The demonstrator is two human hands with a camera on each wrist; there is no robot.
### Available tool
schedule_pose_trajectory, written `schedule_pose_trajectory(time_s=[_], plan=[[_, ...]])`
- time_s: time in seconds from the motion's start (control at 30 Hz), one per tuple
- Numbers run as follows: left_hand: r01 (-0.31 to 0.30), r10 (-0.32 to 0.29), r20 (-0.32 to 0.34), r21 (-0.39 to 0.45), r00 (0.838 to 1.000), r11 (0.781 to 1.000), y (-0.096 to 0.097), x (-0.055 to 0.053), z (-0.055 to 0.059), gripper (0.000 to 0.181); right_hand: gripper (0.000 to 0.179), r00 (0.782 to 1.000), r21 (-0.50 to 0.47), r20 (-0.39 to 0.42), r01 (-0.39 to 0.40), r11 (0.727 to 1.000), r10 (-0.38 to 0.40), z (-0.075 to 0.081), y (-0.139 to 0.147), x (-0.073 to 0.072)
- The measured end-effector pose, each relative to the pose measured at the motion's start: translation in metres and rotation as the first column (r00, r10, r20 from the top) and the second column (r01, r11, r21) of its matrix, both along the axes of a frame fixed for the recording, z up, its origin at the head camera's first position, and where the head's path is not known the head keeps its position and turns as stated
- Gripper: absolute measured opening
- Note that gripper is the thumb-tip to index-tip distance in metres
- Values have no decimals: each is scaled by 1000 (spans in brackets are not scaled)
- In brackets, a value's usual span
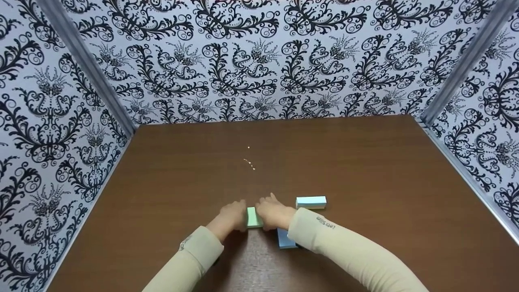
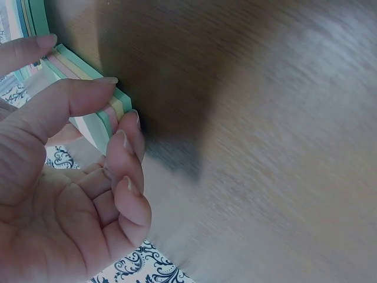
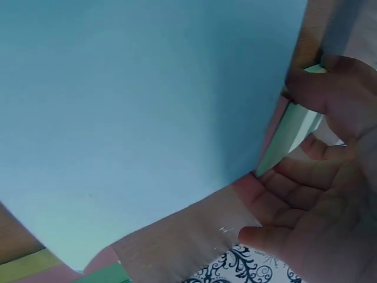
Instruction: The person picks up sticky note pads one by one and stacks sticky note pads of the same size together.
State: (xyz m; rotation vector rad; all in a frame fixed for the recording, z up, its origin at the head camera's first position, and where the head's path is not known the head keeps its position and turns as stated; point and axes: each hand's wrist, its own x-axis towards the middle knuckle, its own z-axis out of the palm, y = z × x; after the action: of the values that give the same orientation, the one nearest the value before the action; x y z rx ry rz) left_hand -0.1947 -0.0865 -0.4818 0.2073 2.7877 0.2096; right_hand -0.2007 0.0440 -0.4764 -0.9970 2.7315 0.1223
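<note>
A green-topped stack of sticky notes (image 1: 254,217) lies between both hands on the table. Its edge shows green, yellow and pink layers. My left hand (image 1: 234,215) pinches it from the left; in the left wrist view, the thumb and fingertips close on one end of the stack (image 2: 121,105). From the right, my right hand (image 1: 273,213) grips the same stack, thumb and fingers on its side in the right wrist view. Beside that hand, a blue-topped stack (image 1: 286,238) lies partly hidden under the right sleeve. Another stack with a pale blue top (image 1: 311,202) sits just beyond the right wrist.
The brown tabletop (image 1: 194,162) has small pale specks (image 1: 249,163) beyond the hands. Black-and-white patterned walls (image 1: 259,61) enclose the back and sides. A large light blue sheet surface (image 3: 141,106) fills much of the right wrist view, close to the camera.
</note>
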Motion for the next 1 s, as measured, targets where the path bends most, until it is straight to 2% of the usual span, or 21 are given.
schedule_pose_trajectory(time_s=[0.17,0.5,0.8,1.0], plan=[[-10,10,26,-11,1000,1000,1,0,0,46,43,1000,-37,29,10,999,-9,0,0,-2],[20,-19,23,-39,1000,999,1,-1,1,48,30,998,-73,59,21,997,-16,0,-1,-4],[52,-51,32,-12,998,999,-3,-2,2,48,42,999,-63,-2,-45,997,45,0,1,-6],[63,-64,38,24,997,998,-4,-4,-1,47,53,998,-37,-3,-59,998,59,-3,-1,-7]])
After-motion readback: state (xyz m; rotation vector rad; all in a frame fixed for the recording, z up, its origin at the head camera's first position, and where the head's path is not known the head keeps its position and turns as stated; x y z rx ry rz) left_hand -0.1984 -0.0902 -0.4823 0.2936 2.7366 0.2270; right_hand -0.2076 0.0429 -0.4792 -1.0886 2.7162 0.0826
